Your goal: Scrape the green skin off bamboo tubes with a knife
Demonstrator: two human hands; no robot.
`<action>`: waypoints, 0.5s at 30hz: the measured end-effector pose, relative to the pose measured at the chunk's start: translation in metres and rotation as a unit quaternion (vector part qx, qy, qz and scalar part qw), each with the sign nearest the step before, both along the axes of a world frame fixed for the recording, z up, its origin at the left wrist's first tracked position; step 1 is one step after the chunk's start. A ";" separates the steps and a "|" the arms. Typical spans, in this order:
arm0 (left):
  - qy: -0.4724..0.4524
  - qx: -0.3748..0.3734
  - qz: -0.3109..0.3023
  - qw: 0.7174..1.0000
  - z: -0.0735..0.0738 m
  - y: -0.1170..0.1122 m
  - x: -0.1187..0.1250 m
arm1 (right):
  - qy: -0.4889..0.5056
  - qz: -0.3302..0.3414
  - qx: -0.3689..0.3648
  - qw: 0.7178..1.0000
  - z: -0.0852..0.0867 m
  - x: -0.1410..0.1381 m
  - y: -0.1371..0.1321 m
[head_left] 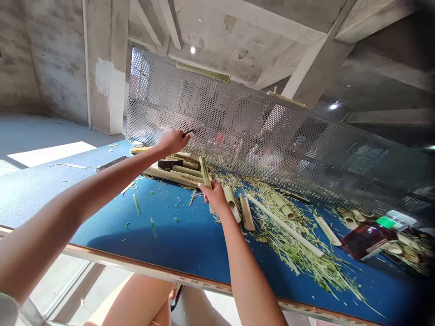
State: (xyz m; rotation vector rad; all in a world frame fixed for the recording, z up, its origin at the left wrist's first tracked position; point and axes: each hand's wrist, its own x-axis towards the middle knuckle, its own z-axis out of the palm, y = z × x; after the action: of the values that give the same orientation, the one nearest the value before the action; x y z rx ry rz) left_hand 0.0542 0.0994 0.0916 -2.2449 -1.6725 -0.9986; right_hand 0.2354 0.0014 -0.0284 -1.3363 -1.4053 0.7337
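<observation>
My left hand [173, 142] is closed around the dark handle of a knife [196, 129], raised above the far side of the blue table. The knife's thin blade points to the right, apart from the bamboo. Lower and nearer, my right hand [215, 195] grips a split bamboo strip [204, 170], which stands tilted with its upper end leaning away from me. Part of the strip is hidden behind my fingers. Several bamboo pieces [186, 172] lie stacked just left of that hand, with a black object [170, 165] among them. A bamboo tube section [229, 196] lies right beside my right wrist.
Green shavings [299, 246] cover the right part of the blue table [136, 235], with a long pale strip [285, 225] across them. A perforated metal screen [238, 122] rises along the back edge. A dark red container [367, 240] stands at the far right.
</observation>
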 end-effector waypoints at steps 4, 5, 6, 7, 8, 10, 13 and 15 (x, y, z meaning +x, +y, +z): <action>0.084 0.033 -0.102 0.991 -0.036 -0.047 0.010 | 0.071 0.011 0.019 0.997 -0.005 0.013 0.002; 0.107 0.035 -0.129 0.985 -0.047 -0.058 0.012 | 0.081 0.009 0.017 0.997 -0.006 0.014 0.003; 0.136 0.032 -0.153 0.978 -0.058 -0.067 0.015 | 0.083 0.000 0.012 0.996 -0.008 0.014 0.004; 0.165 0.026 -0.172 0.971 -0.067 -0.074 0.016 | 0.081 -0.013 0.003 0.997 -0.010 0.014 0.006; 0.189 0.020 -0.186 0.964 -0.076 -0.078 0.018 | 0.075 -0.029 -0.005 0.997 -0.012 0.013 0.008; 0.218 0.011 -0.202 0.955 -0.087 -0.081 0.022 | 0.063 -0.059 -0.014 0.996 -0.016 0.012 0.012; 0.225 0.012 -0.204 0.953 -0.093 -0.077 0.026 | 0.034 -0.090 -0.006 0.995 -0.018 0.013 0.014; 0.226 0.015 -0.198 0.954 -0.094 -0.074 0.027 | 0.010 -0.109 0.002 0.994 -0.018 0.014 0.014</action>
State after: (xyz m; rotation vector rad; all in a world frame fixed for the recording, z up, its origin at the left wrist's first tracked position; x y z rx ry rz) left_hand 0.0816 0.0253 -0.0027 -2.5910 -1.0390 -0.4997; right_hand 0.2492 0.0155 -0.0469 -1.4484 -1.2203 0.5967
